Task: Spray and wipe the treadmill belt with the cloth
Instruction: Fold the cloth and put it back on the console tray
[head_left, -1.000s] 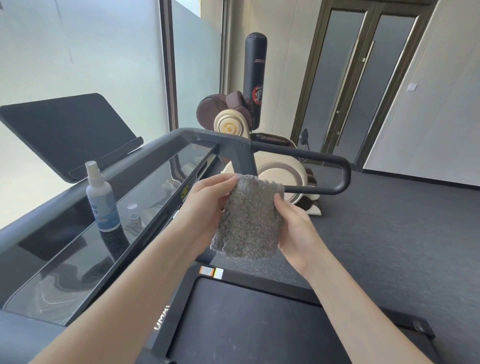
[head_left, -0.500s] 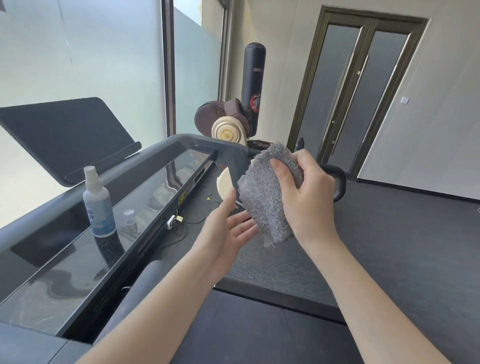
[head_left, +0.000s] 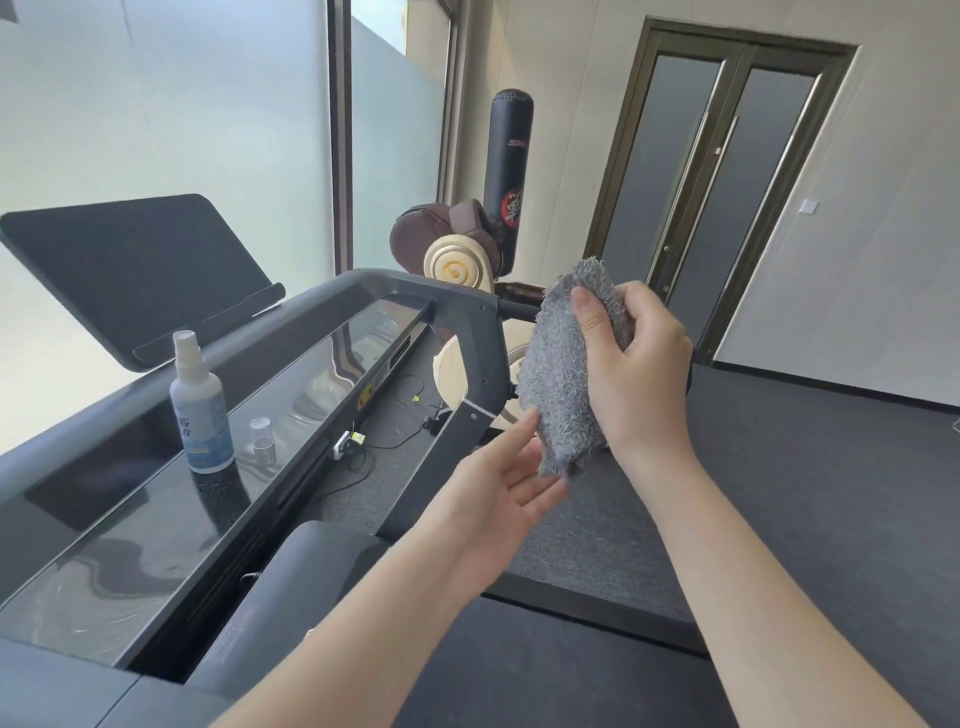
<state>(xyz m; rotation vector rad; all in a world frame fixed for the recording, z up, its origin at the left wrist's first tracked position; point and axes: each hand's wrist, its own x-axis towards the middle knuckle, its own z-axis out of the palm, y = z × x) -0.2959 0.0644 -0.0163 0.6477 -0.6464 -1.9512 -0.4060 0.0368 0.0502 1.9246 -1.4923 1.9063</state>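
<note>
My right hand (head_left: 636, 364) grips a fluffy grey cloth (head_left: 558, 384) at its top, and the cloth hangs down in front of the treadmill's upright. Just below the cloth's lower edge is my left hand (head_left: 498, 480), palm up with fingers spread, its fingertips touching or nearly touching the cloth. A white spray bottle (head_left: 200, 405) with a blue label stands upright on the glossy treadmill console (head_left: 130, 545) at the left. The black treadmill belt (head_left: 519, 670) shows at the bottom, between my forearms.
A small clear cap (head_left: 263, 434) sits on the console beside the bottle. A tablet holder (head_left: 130, 270) rises at the left. Behind the treadmill are a massage chair (head_left: 457, 270), a black punching bag (head_left: 511, 171) and dark double doors (head_left: 717, 197). Cables (head_left: 395, 431) lie on the floor.
My left hand let go of the cloth and dropped below it, palm open. My right hand took the cloth alone and lifted it. The view tilted up.
</note>
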